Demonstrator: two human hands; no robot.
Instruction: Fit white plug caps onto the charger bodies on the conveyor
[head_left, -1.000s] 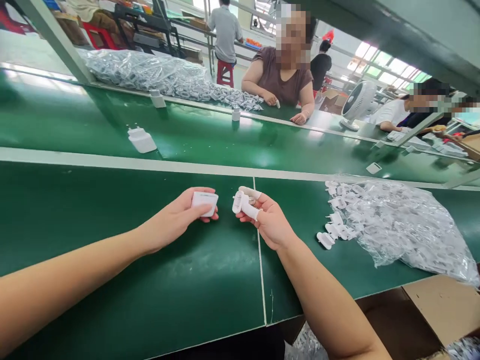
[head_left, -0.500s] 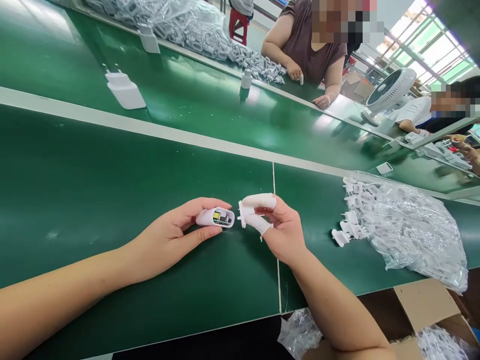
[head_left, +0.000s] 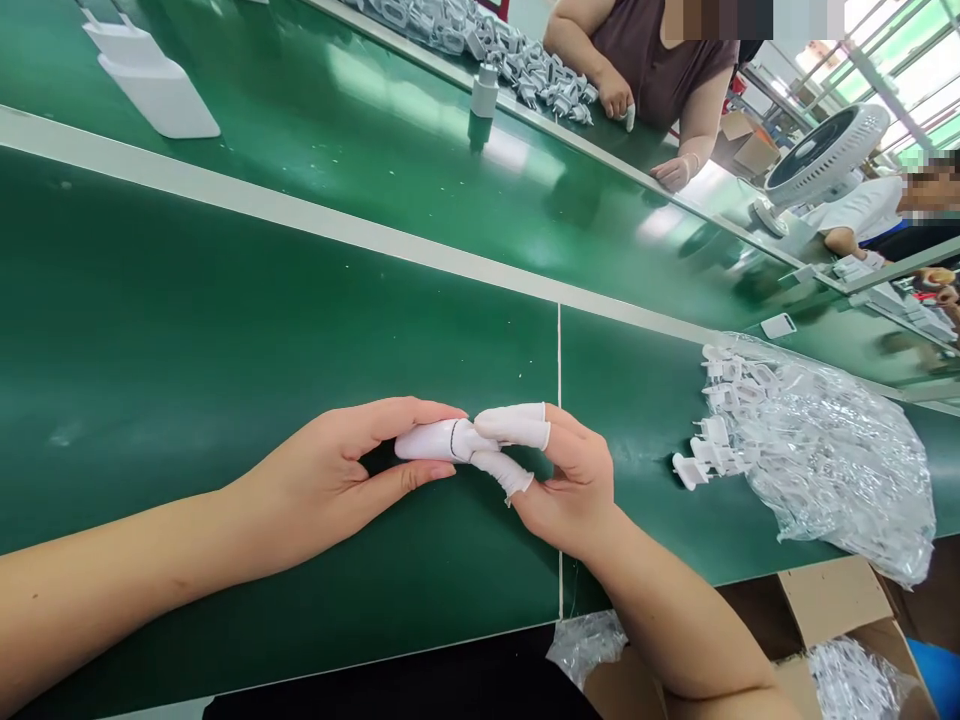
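Note:
Between thumb and fingers, my left hand (head_left: pixel 367 455) grips a white charger housing (head_left: pixel 426 441) by its sides, its mouth facing right. My right hand (head_left: pixel 559 465), with white finger cots on thumb and index finger, pinches a white plug cap (head_left: pixel 466 440) against that mouth. A thin dark gap still shows between cap and housing. The circuit parts inside are hidden now, and the cap's pins are mostly covered by the fingers.
A clear plastic bag (head_left: pixel 840 460) spills white plug caps (head_left: pixel 712 452) on the right. Assembled chargers (head_left: pixel 154 85) stand on the green belt beyond the pale strip. Across it, a co-worker (head_left: pixel 637 80) sits by a pile of plug parts (head_left: pixel 525 65). An open carton (head_left: pixel 836 600) is below right.
My right hand has brought the plug cap left onto the housing's open end, covering the circuit parts. The view has shifted, and the charger on the belt appears farther left and higher.

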